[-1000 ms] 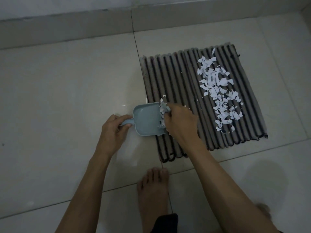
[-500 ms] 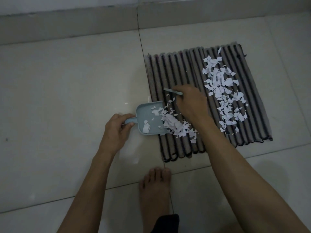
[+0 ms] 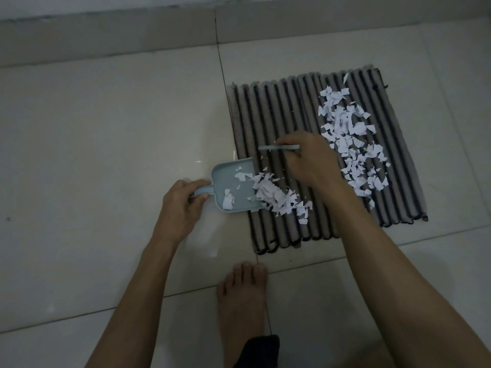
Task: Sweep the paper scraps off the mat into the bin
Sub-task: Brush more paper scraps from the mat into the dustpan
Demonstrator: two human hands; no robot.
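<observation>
A ribbed grey-and-black mat [image 3: 281, 110] lies on the tiled floor. White paper scraps [image 3: 350, 139] spread in a long patch over its right half. A smaller heap of scraps [image 3: 276, 197] lies at the mat's left edge, spilling into a pale blue dustpan [image 3: 233, 189]. My left hand [image 3: 183, 205] grips the dustpan's handle. My right hand [image 3: 308, 160] holds a thin pale blue brush [image 3: 276, 147] above the mat, between the two patches of scraps. No bin is in view.
Pale floor tiles [image 3: 106, 144] surround the mat, with a low wall skirting [image 3: 106, 35] along the top. My bare foot [image 3: 243, 301] stands on the floor just below the mat's near edge.
My right hand has lifted away from the dustpan's mouth toward the middle of the mat, uncovering a heap of scraps at the pan. The dustpan and left hand stay put.
</observation>
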